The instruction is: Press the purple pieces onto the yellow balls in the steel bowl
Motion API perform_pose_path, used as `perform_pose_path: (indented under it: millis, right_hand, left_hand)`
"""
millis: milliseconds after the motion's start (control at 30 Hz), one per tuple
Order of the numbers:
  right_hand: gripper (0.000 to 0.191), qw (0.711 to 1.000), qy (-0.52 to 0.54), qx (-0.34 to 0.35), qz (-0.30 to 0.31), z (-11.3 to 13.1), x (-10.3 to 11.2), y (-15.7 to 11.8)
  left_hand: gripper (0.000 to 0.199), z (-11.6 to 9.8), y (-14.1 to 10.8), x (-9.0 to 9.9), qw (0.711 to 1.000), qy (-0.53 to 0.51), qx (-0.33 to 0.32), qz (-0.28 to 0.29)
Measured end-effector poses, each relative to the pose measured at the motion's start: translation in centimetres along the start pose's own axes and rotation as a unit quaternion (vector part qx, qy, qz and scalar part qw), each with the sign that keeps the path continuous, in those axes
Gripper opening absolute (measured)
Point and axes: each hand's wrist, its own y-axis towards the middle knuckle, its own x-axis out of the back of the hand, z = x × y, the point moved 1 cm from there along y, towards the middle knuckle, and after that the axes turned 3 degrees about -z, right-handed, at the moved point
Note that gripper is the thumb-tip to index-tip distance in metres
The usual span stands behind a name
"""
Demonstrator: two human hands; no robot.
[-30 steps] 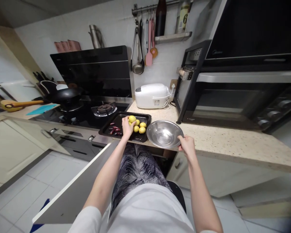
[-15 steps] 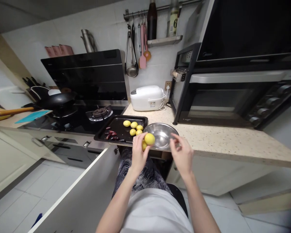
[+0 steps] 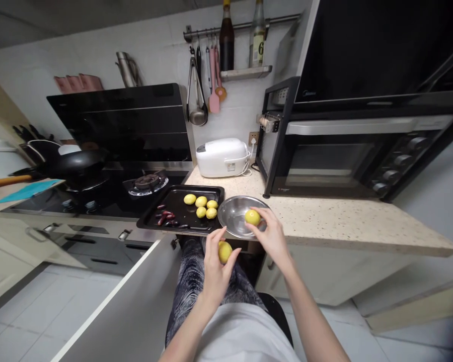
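Seven rounded, yellow lemons (image 3: 252, 217)

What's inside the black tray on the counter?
Five yellow lemons lie in the black tray, with several small dark-red pieces scattered beside them. The patches of tray directly beneath these are covered, so can't be seen.

- This is a kitchen
- Black, flat-topped gas stove (image 3: 115, 199) carrying a round black wok (image 3: 73, 163)
- Wide, silver-handled black oven (image 3: 328, 161)
- Pink spatula (image 3: 214, 103) and silvery ladle (image 3: 198, 117) hanging from a metal rail (image 3: 242, 25)
- Speckled beige bench (image 3: 343, 216)
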Motion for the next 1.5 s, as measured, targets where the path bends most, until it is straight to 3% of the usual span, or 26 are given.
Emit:
perform_pose_path:
  millis: [133,200,300,500,1067,1167,1300,1500]
  right_hand:
    - [0.039,0.988,-0.127,-0.011,0.083,-2.2,-0.7,3.5]
    - [0.039,0.971,-0.194,-0.017,0.139,-2.6,-1.3,4.3]
    - [0.038,0.956,-0.234,-0.025,0.174,-2.9,-2.1,4.7]
    - [0.032,0.951,-0.251,-0.029,0.181,-3.6,-2.2,4.8]
    - [0.042,0.963,-0.222,-0.037,0.151,-3.1,-1.1,4.5]
    - [0.041,0.974,-0.190,-0.030,0.121,-2.4,-0.5,4.3]
    - [0.036,0.991,-0.086,0.039,0.099,0.1,0.9,2.1]
    - [0.045,0.978,0.035,0.092,0.182,5.3,2.4,-3.7]
  left_hand:
    - [0.043,-0.5,-0.3,0.1,1.000,-0.006,-0.009,0.011]
    - [0.038,-0.5,-0.6,0.0,1.000,-0.010,-0.020,0.019]
    - [0.031,-0.4,-0.9,-0.1,0.999,-0.010,-0.029,0.029]
    - [0.021,-0.5,-1.1,-0.1,0.999,-0.004,-0.034,0.032]
    - [0.021,-0.6,-1.2,-0.4,0.998,-0.002,-0.040,0.041]
    - [0.023,-0.5,-1.2,-0.4,0.999,-0.004,-0.035,0.039]
    - [0.030,-0.7,-1.0,-0.1,1.000,-0.002,-0.011,0.026]
    - [0.045,-0.8,-0.9,0.4,1.000,-0.003,0.017,-0.015]
